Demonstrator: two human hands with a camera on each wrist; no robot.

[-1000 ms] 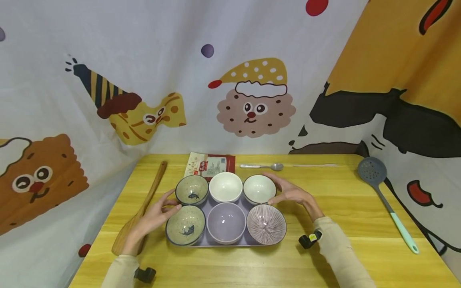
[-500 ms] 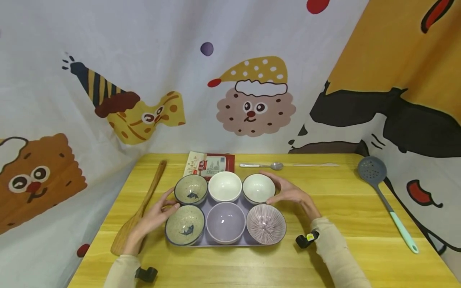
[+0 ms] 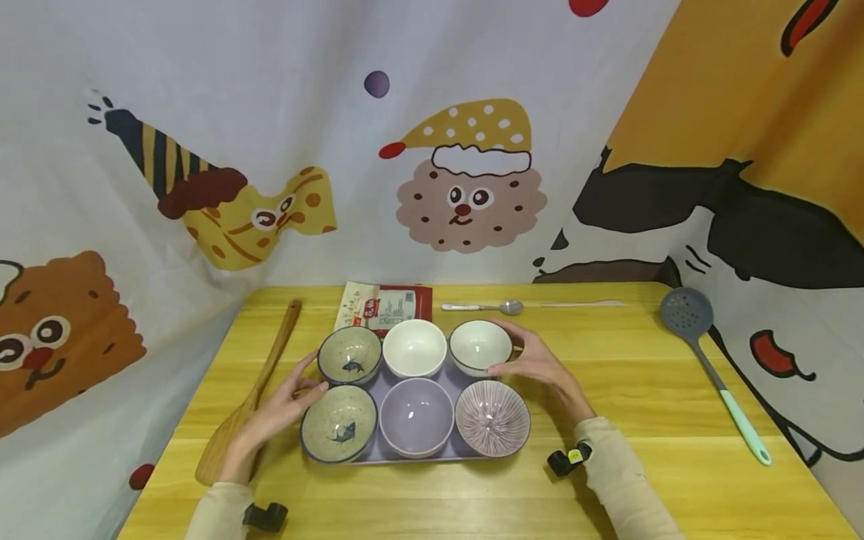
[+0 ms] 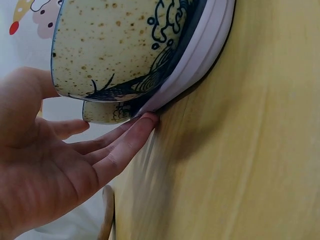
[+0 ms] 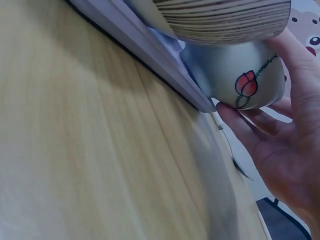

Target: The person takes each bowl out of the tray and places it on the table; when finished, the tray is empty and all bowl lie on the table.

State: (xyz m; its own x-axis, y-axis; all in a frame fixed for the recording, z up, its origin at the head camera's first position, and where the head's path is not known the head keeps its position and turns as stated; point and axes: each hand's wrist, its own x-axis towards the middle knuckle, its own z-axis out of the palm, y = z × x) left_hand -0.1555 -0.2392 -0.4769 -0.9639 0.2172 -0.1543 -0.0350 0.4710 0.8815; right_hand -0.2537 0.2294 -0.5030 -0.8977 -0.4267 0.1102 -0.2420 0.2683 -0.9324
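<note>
Hands frame our purple tray [image 3: 375, 452] of six bowls: left hand [image 3: 273, 412] and right hand [image 3: 540, 364], fingers relaxed, touching its edges.

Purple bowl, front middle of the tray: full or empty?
Empty. The head view looks straight into the purple bowl and shows only its bare glazed inside.

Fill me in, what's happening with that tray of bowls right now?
A person has both hands at the ends of a lilac tray that sits on the yellow wooden table and carries six bowls in two rows. The left hand has straight fingers touching the tray's edge beside the speckled fish bowls. The right hand rests against the white tulip bowl at the other end. A wooden spatula and a grey slotted spoon lie on either side.
</note>
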